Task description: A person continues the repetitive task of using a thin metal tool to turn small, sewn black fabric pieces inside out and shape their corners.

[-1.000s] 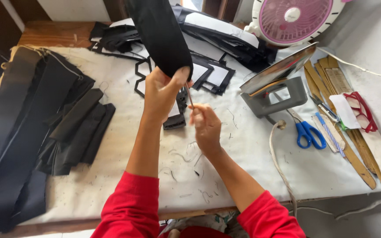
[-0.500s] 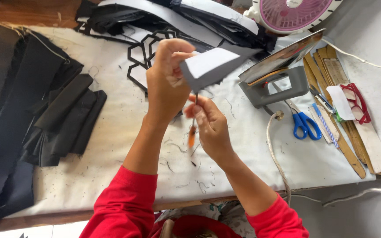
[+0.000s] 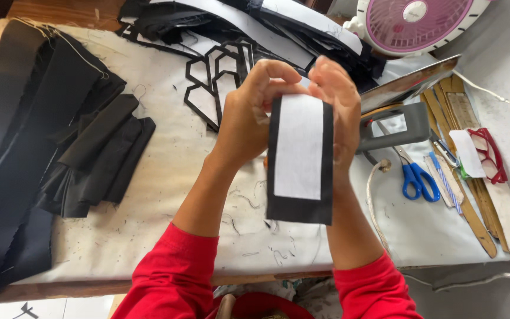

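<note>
Black fabric piece (image 3: pixel 300 158) with a white rectangle of interfacing on its face is being held upright in front of the chest, above the white work table (image 3: pixel 166 195), between both hands. I am reading this as the inspecting or aligning step: the piece is lifted clear of the table, white side facing me.

Left hand (image 3: pixel 248 118) is gripping the piece's left edge near the top, fingers curled over the upper rim. Right hand (image 3: pixel 336 106) is closing on the right edge, fingers behind the cloth, thumb at the front. Both are holding the piece, neither spread wide.

My judgement: the next move is calling for a steady two-handed pinch so the white layer keeps square within the black border.

Around it: folded black strips (image 3: pixel 98 159) lying to the left, black cut-out frames (image 3: pixel 219 77) beyond the hands, grey iron (image 3: pixel 394 127) just right, blue scissors (image 3: pixel 417 177) and wooden rulers (image 3: pixel 485 201) further right, pink fan (image 3: pixel 417 20) at the far edge.
</note>
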